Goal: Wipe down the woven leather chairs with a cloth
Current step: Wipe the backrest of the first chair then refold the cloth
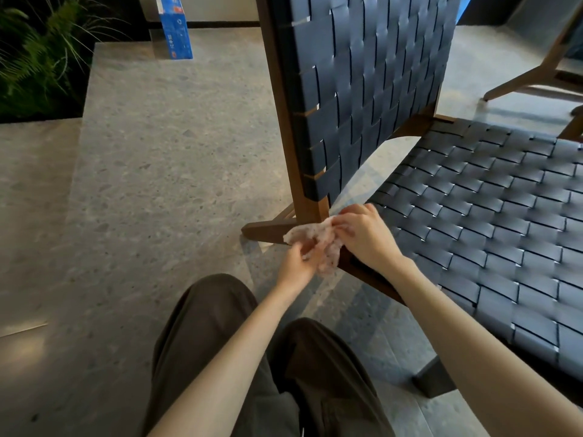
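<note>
Far left of chair (362,121): fern-like plant (34,55), in shadow.

Left of chair, further back: blue box (176,29), upright on speckled stone floor (164,159).

Below and left of chair, at bottom edge: dark trousers (205,326), both legs in view, bare forearms reaching up from there toward chair.

At chair's near rear corner, where upright post meets low wooden rail (265,230):
- Left hand (298,263), fingers curled round lower part of cloth (315,234).
- Cloth itself: pale, mottled, bunched, held between both hands and lying over the rail (outline blurred, so exact contact with wood cannot be told).
- Right hand (366,238), just right of cloth, thumb and fingertips pinched together on its upper end, wrist and forearm crossing the near edge of chair.

Above the hands: back (378,58) of chair, dark leather straps woven in a basket pattern, set in a brown wooden frame, leaning slightly.

Right of the hands: seat (489,216) of chair, same dark weave, running out past the right edge, one dark leg of chair showing beneath it.

Far right of chair, behind seat: second chair (520,80), only pale wooden legs and part of frame in view.
</note>
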The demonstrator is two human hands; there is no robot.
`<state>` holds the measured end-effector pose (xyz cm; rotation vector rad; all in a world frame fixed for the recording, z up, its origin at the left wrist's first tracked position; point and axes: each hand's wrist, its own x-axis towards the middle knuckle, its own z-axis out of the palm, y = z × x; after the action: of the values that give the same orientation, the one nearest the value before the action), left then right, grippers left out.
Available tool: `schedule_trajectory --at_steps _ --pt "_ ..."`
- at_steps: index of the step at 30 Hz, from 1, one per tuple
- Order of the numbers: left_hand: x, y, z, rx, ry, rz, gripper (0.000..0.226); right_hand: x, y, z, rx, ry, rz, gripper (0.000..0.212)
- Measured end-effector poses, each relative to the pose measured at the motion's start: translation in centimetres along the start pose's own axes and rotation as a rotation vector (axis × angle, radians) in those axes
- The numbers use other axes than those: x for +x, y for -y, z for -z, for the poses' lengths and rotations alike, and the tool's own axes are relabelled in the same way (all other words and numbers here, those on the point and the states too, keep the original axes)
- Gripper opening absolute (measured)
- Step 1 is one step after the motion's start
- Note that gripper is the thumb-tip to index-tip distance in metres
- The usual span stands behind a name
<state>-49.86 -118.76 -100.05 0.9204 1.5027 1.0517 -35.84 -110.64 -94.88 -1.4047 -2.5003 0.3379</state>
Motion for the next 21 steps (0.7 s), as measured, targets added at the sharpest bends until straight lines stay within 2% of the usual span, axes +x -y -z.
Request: schedule_trajectory --at_steps 2,6,9,12,15,18,21 --pt "0.3 -0.5 -0.9 -0.264 -0.012 0.16 0.035 -0.4 0.1 -0.9 0.034 0.079 -0.013 0.028" --pt "1.3 -1.1 -1.7 -0.363 -0.109 0.249 0.024 -1.4 -0.4 -1.3 0.026 0.124 0.081 0.031" --pt "0.9 -1.4 -2.0 -0.411 -0.089 0.28 0.023 -1.8 -1.1 -0.9 -0.078 0.144 0.131 0.028" --pt "-0.7 -2.0 -3.0 -0.465 0.004 0.268 0.009 -2.9 -1.8 -0.1 -0.236 0.182 0.215 0.031" --pt "-2.8 -2.9 -4.6 -0.514 0.079 0.238 0.019 -4.7 -2.7 0.6 -0.367 0.18 0.247 0.042" --pt "-4.1 -2.9 -5.7 -0.418 0.127 0.153 0.014 -6.9 -3.4 1.8 -0.362 0.164 0.241 0.038" --pt "-5.5 -3.1 -7.4 -0.381 0.215 0.114 0.019 -10.1 -4.5 3.8 -0.323 0.121 0.243 0.033"
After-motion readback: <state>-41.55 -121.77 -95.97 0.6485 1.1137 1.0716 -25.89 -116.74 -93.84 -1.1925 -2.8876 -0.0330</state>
